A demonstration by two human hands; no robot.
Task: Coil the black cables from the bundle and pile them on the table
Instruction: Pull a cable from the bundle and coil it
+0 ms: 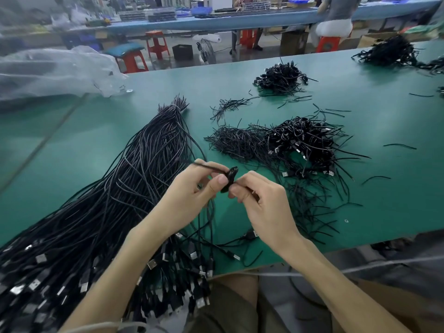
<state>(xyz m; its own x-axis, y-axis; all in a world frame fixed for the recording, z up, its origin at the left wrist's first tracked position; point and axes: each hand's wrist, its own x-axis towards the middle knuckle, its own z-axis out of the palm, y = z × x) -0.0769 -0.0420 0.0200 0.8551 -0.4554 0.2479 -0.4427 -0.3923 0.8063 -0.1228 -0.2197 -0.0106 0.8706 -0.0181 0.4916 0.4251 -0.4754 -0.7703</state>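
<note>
At the far left a crumpled clear plastic bag [52, 68] lies on the green table [384, 188], well apart from the work. Next comes the bundle [115, 193] of black cables, a long sheaf tied near its far tip and fanning toward the person, with its metal-tipped plugs hanging over the near edge. Each cable looks thin, light and limp, so one should slide out by its plug end, though neighbours will likely drag along. Just right of the bundle the left hand [189, 192] hovers above the table, thumb and fingers pinching a small coil [230, 177] and a thin black tail that juts up-left from it. The right hand [264, 207] pinches the same coil from the other side, fingers curled in. The coil looks springy enough to unwind if released (better to pinch across all the loops, not one strand). Beyond the hands lies a spread of short loose ties [235, 140], touching the pile [310, 143] of coiled cables to its right; stray ties scatter around it and could snag. Farther back sits a smaller heap [281, 78], and another dark heap [389, 52] lies at the far right.
</note>
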